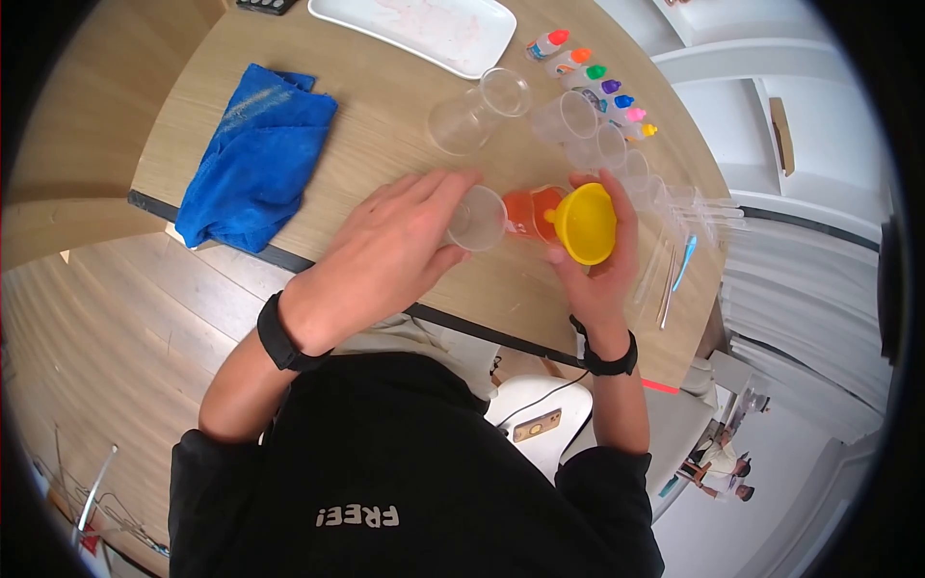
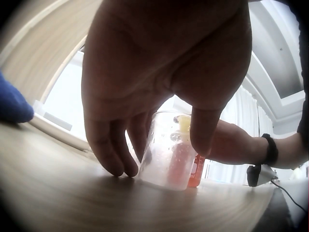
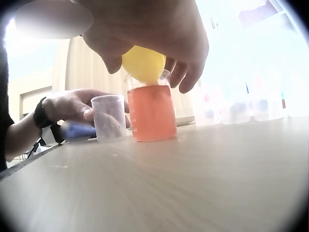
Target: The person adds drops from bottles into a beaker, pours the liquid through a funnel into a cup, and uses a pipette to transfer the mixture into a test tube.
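My left hand (image 1: 385, 241) grips a clear plastic cup (image 1: 477, 220), thumb on one side and fingers on the other. The left wrist view shows this cup (image 2: 161, 159) upright on the table, its wall wet with droplets and no coloured liquid inside. Just right of it stands a clear beaker (image 3: 153, 116) of orange-red liquid. My right hand (image 1: 599, 284) holds a yellow funnel (image 1: 588, 223) by its sides, tilted, with its spout toward the beaker. In the right wrist view the funnel (image 3: 144, 63) overlaps the beaker's rim.
Beyond the hands stand an empty conical flask (image 1: 462, 125) and several clear cups (image 1: 568, 118). A row of colour bottles (image 1: 597, 87) lines the right edge, near droppers (image 1: 708, 212) and thin sticks (image 1: 667, 289). A blue cloth (image 1: 255, 159) lies left; a white tray (image 1: 424, 29) lies behind.
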### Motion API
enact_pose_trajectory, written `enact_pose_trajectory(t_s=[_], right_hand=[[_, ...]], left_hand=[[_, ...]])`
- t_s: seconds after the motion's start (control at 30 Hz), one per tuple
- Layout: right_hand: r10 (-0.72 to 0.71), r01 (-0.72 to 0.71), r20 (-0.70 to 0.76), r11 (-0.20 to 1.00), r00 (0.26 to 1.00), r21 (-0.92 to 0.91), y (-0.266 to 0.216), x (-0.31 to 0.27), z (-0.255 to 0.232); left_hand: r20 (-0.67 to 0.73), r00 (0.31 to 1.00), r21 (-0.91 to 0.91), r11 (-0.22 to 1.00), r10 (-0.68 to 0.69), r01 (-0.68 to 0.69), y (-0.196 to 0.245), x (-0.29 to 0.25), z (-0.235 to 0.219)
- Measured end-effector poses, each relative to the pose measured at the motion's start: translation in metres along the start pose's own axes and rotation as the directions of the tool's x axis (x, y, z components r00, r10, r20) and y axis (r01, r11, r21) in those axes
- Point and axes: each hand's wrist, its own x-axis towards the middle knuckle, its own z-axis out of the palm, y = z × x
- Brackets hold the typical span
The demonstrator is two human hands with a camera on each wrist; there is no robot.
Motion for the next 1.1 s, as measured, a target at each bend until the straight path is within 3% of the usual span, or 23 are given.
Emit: enact_pose_trajectory(t_s=[0.13, 0.23, 0.43, 0.53, 0.63, 0.83, 0.93, 1.0, 1.1], right_hand=[[0.032, -0.030, 0.030, 0.997, 0.999, -0.066, -0.001, -0.001, -0.006], [0.047, -0.047, 0.021, 0.999, 0.999, 0.026, -0.003, -0.001, -0.010], [-0.109, 0.110, -0.081, 0.994, 0.991, 0.004, 0.000, -0.004, -0.011], [-0.076, 0.075, 0.001, 0.983, 0.997, -0.165, -0.005, 0.000, -0.019], [-0.078, 0.074, -0.085, 0.996, 0.993, -0.054, -0.007, -0.002, -0.014], [-0.149, 0.155, 0.041, 0.957, 0.988, -0.246, -0.006, 0.003, -0.020], [-0.082, 0.076, -0.037, 0.988, 0.996, -0.136, -0.017, 0.002, -0.015], [-0.143, 0.134, -0.074, 0.985, 0.987, -0.111, -0.024, 0.003, -0.015], [-0.228, 0.224, 0.011, 0.945, 0.974, -0.237, -0.036, 0.003, -0.009]], left_hand=[[0.008, 1.000, -0.005, 1.000, -0.013, 0.013, 0.004, 0.001, 0.001], [0.015, 1.000, -0.010, 1.000, -0.013, 0.013, 0.006, 0.001, 0.002], [0.028, 1.000, -0.005, 1.000, -0.003, 0.003, 0.006, 0.000, 0.005], [0.031, 1.000, -0.016, 1.000, 0.000, 0.001, 0.007, 0.001, 0.006], [0.047, 0.999, -0.026, 1.000, 0.003, -0.002, 0.009, 0.003, 0.006], [0.030, 0.999, -0.038, 0.999, 0.020, -0.019, 0.010, 0.004, 0.008], [0.049, 0.999, -0.045, 0.999, -0.002, 0.005, 0.011, 0.001, 0.008], [0.043, 0.999, -0.051, 0.999, -0.001, 0.003, 0.011, 0.002, 0.008], [0.021, 1.000, -0.073, 0.997, 0.023, -0.021, 0.013, 0.004, 0.008]])
